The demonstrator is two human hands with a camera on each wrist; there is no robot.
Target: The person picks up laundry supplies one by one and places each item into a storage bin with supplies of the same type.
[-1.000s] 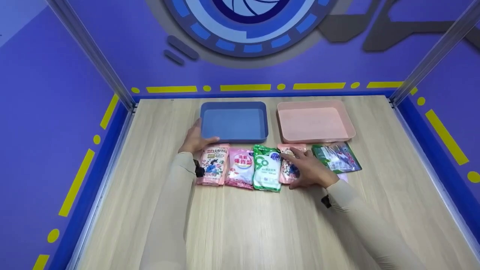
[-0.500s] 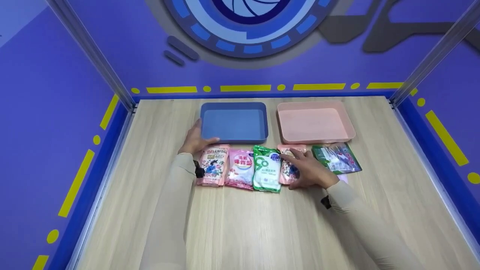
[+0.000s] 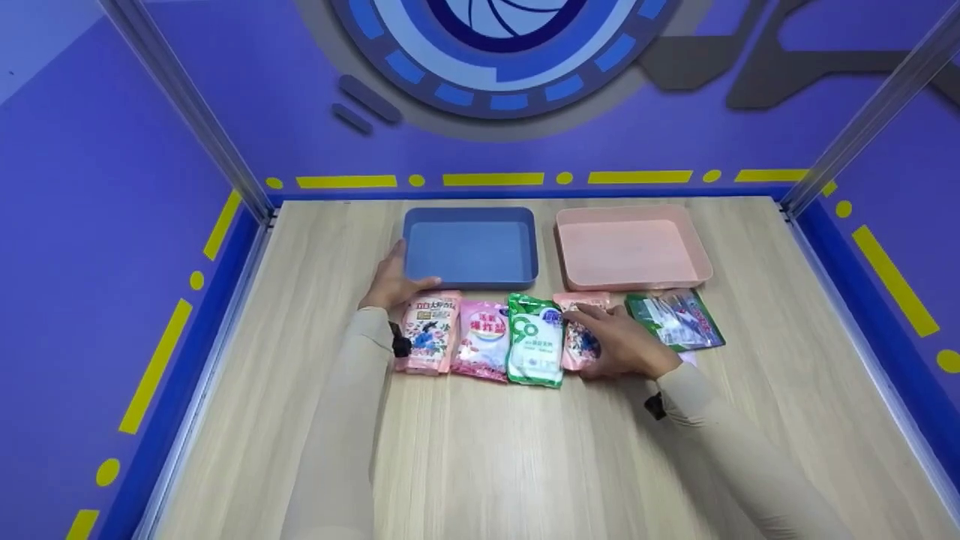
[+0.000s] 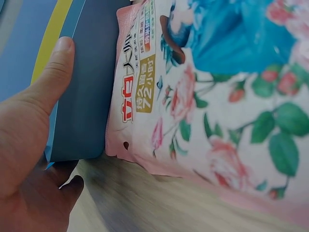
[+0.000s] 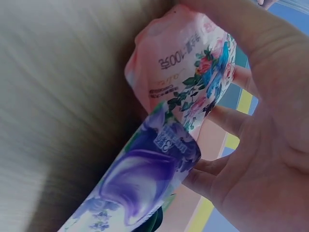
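In the head view my left hand [image 3: 394,283] grips the near left corner of a blue tray [image 3: 471,251]. Its thumb lies along the tray's front wall in the left wrist view, the other fingers round the side. Just below is a pink floral detergent pouch [image 4: 183,111]. My right hand [image 3: 624,341] holds a second pink floral detergent pouch [image 5: 181,72], thumb at one edge and fingers at the opposite one; the pouch bulges and its far edge is partly hidden. Beside it, under the hand, stands a purple packet [image 5: 140,179], mostly hidden in the head view.
A pink tray [image 3: 626,247] stands right of the blue one. Between the two pink pouches lie a pink-white packet [image 3: 482,341] and a green-white packet [image 3: 535,341]. A dark green packet [image 3: 679,319] is at the right. Purple walls [image 3: 247,97] enclose the wooden table [image 3: 480,457].
My right thumb and fingers have closed in slightly on the pink pouch. The left hand stays at the blue tray's corner. The head view has shifted a little.
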